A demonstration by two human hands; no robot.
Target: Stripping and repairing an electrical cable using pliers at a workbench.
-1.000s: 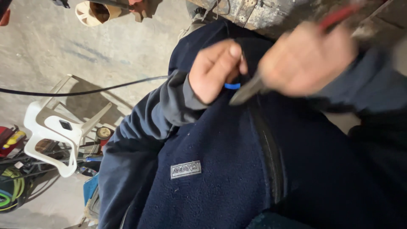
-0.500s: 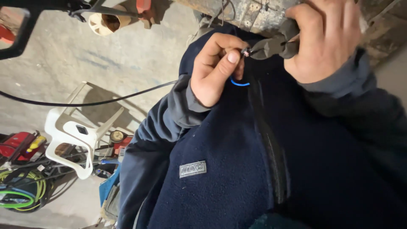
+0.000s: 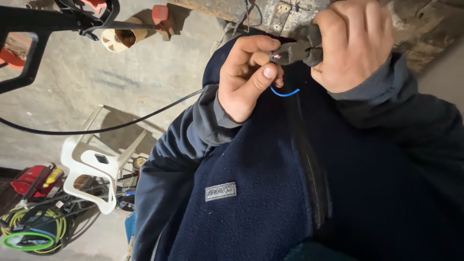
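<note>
My left hand [image 3: 246, 79] is raised in front of my dark blue fleece jacket [image 3: 261, 193] and pinches a thin blue wire [image 3: 285, 93] between thumb and fingers. A short loop of the wire curls out below the thumb. My right hand [image 3: 355, 43] is closed around dark grey pliers [image 3: 297, 48]. The jaws point left and meet the wire's end right at my left fingertips. The pliers' handles are hidden inside my fist.
Below lies a concrete floor with a white plastic chair [image 3: 92, 164] and a black cable [image 3: 96, 129] running across. A red tool case [image 3: 34, 179] and a coiled yellow-green cable [image 3: 29, 232] sit at the lower left. A black frame [image 3: 29, 29] and a cardboard roll [image 3: 121, 41] are at the top.
My right hand has swung the pliers from a blurred position lower down up to my left fingertips, where the jaws now sit on the wire end. Both hands have risen slightly.
</note>
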